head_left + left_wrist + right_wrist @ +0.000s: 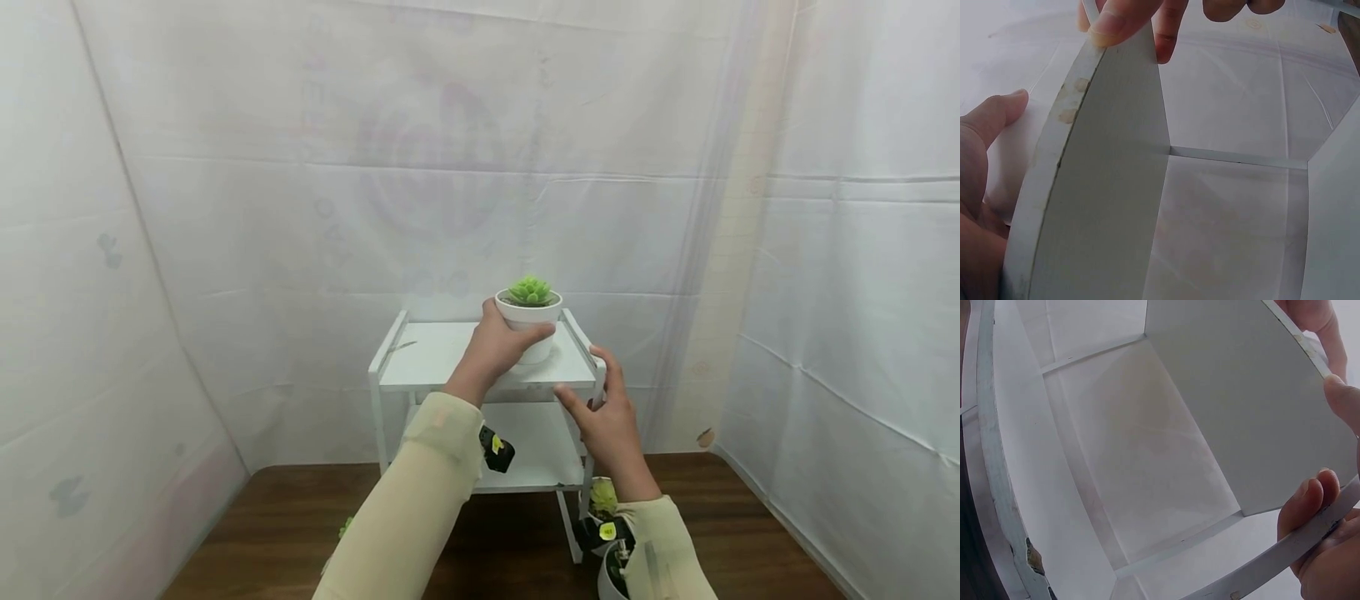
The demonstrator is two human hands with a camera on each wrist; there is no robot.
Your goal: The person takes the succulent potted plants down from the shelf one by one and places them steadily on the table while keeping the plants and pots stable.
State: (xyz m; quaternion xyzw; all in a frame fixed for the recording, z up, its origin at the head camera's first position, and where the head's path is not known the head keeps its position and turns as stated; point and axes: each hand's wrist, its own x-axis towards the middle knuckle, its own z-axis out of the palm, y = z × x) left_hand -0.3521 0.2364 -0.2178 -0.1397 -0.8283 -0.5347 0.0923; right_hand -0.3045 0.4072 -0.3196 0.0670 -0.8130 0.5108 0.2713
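A white pot (536, 352) with a bright green succulent (530, 291) stands over the right part of the top board of a small white two-tier shelf (423, 354). My left hand (498, 346) grips the pot from the left and front, with the thumb across its near side. At the shelf's front right corner, my right hand (611, 421) holds the frame. Its thumb presses the top board's front edge, and in the right wrist view its fingers (1307, 503) curl round the corner post. The left wrist view shows the left hand (985, 144) beyond the board's edge.
Below the right wrist, a yellowish green plant (603, 495) and another white pot (609, 582) stand by the shelf's right legs. Green leaves (346, 526) peek out beside the left sleeve. The shelf stands on a dark wooden table (720, 525), with white sheeting (300, 233) behind.
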